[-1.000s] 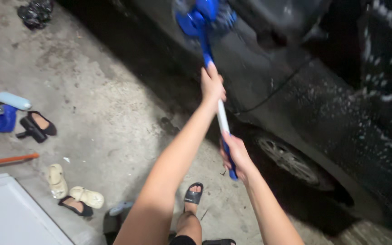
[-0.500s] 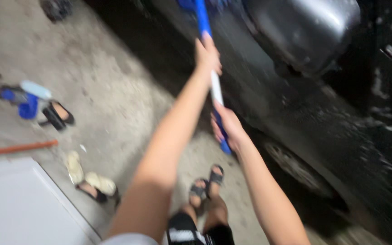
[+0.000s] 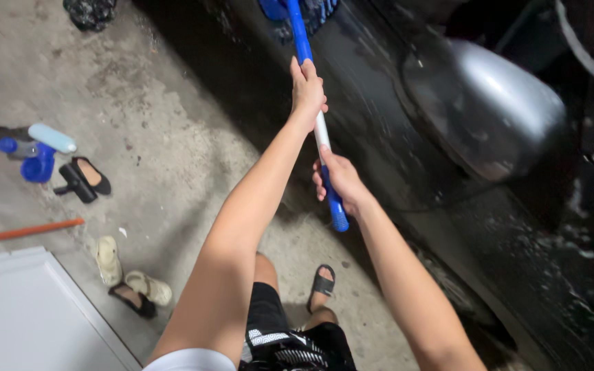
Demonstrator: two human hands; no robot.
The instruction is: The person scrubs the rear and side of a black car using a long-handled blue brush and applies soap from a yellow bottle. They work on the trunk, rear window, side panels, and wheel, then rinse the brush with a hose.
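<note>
I hold a long blue-and-white mop handle (image 3: 322,134) with both hands. My left hand (image 3: 307,93) grips it higher up, near the blue upper section. My right hand (image 3: 338,180) grips the lower end, just above the blue end cap. The blue mop head (image 3: 304,9) presses against the wet dark car body (image 3: 379,117) at the top edge of the view, partly cut off. A grey side mirror (image 3: 489,113) sticks out to the right of the handle. Soap suds fleck the car at the far right.
On the concrete floor (image 3: 152,137) at left lie a blue bottle and cup (image 3: 39,154), black shoes (image 3: 84,180), pale sandals (image 3: 128,275), an orange pole (image 3: 22,232) and a white panel (image 3: 29,316). A dark rag (image 3: 89,11) lies at top. My sandalled foot (image 3: 322,284) stands near the car.
The view shifted along the car, so the wheel has left the frame and the mirror now sits at right. Both hands stayed on the handle, and the mop head moved up the body.
</note>
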